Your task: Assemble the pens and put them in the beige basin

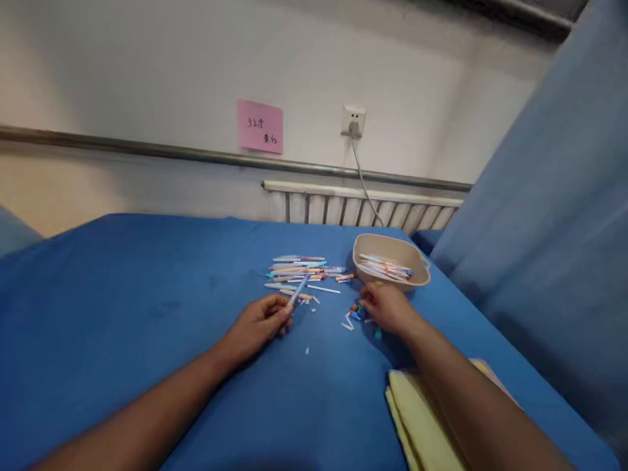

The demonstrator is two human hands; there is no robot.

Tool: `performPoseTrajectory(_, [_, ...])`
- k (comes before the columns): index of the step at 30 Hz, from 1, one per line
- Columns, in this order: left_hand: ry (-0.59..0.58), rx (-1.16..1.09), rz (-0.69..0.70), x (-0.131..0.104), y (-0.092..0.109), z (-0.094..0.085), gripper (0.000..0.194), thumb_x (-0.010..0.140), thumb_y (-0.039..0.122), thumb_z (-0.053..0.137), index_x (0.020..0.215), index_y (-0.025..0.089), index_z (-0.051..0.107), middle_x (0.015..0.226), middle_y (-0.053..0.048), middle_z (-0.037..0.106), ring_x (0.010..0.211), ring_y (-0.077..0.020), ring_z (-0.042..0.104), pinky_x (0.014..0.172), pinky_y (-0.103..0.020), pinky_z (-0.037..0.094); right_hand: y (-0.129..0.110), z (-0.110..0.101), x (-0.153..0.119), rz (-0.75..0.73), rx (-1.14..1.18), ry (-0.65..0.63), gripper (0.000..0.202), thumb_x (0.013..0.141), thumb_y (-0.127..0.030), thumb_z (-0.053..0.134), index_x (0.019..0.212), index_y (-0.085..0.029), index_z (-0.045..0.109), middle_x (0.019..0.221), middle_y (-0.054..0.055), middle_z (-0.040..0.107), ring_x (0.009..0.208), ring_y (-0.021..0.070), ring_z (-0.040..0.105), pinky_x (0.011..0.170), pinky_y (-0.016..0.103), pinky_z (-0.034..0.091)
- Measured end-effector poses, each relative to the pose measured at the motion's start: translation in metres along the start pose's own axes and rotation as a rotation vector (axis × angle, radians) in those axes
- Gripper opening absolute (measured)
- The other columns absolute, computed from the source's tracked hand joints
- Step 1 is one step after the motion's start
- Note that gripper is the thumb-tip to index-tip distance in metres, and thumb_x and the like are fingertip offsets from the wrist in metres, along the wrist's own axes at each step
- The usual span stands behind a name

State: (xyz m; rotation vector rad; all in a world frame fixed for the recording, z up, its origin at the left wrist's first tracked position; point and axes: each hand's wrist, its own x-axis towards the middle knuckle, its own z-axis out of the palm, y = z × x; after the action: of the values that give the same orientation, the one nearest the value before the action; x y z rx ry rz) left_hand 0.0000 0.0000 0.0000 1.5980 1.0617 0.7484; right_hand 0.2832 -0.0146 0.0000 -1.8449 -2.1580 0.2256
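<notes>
My left hand [267, 319] is closed around a pale blue pen barrel [300, 289], which tilts up and to the right. Just beyond it, a pile of pen parts [299, 267] in white, orange and blue lies on the blue cloth. My right hand [387, 306] reaches down over a small heap of pen caps and short white pieces [354, 315]; its fingers are bent together, and what they hold, if anything, is hidden. Right behind that hand stands a beige basin [387, 243] with several assembled-looking pens [383, 267] inside.
A folded yellow cloth [422, 418] lies under my right forearm. Small white bits [307, 351] are scattered on the blue sheet [147, 314]. Behind are a radiator [343, 206], a plugged socket [354, 122] and a pink note [260, 127]. A blue curtain [544, 196] hangs at right.
</notes>
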Motion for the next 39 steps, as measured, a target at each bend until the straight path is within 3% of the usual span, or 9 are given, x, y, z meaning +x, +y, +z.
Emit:
performPoseTrajectory(6, [-0.006, 0.049, 0.014, -0.002, 0.002, 0.000, 0.033, 0.077, 0.047, 0.055, 0.088, 0.015, 0.055, 0.066, 0.000, 0.057, 0.054, -0.0107, 0.051, 0.050, -0.021, 0.039, -0.014, 0.004, 0.000, -0.227, 0.007, -0.062, 0.021, 0.080, -0.013, 0.049, 0.092, -0.020, 0.065, 0.093, 0.004, 0.065, 0.091, 0.0165, 0.056, 0.081, 0.024, 0.036])
performPoseTrajectory(14, [-0.068, 0.303, 0.142, -0.005, 0.004, 0.000, 0.029, 0.084, 0.042, 0.048, 0.088, 0.016, 0.058, 0.072, 0.001, 0.057, 0.067, -0.0139, 0.053, 0.063, -0.024, 0.043, -0.016, 0.009, 0.002, -0.233, -0.008, -0.049, 0.012, 0.079, -0.016, 0.055, 0.085, -0.019, 0.064, 0.086, 0.005, 0.065, 0.084, 0.0184, 0.054, 0.076, 0.027, 0.037])
performPoseTrajectory(23, [-0.082, 0.532, 0.288, -0.008, 0.006, 0.001, 0.027, 0.090, 0.038, 0.042, 0.093, 0.019, 0.061, 0.084, 0.000, 0.063, 0.077, -0.0155, 0.056, 0.070, -0.024, 0.041, -0.025, 0.008, -0.005, -0.335, 0.382, 0.151, 0.013, 0.085, -0.019, 0.048, 0.096, -0.019, 0.057, 0.085, 0.004, 0.062, 0.079, 0.0156, 0.056, 0.070, 0.026, 0.041])
performPoseTrajectory(39, [-0.059, 0.609, 0.322, -0.008, 0.005, -0.001, 0.028, 0.090, 0.037, 0.041, 0.095, 0.020, 0.062, 0.087, -0.002, 0.065, 0.079, -0.0165, 0.058, 0.071, -0.025, 0.043, -0.031, 0.002, -0.011, -0.515, 0.293, 0.142, 0.014, 0.087, -0.017, 0.047, 0.095, -0.019, 0.058, 0.088, 0.006, 0.061, 0.083, 0.0165, 0.056, 0.075, 0.028, 0.044])
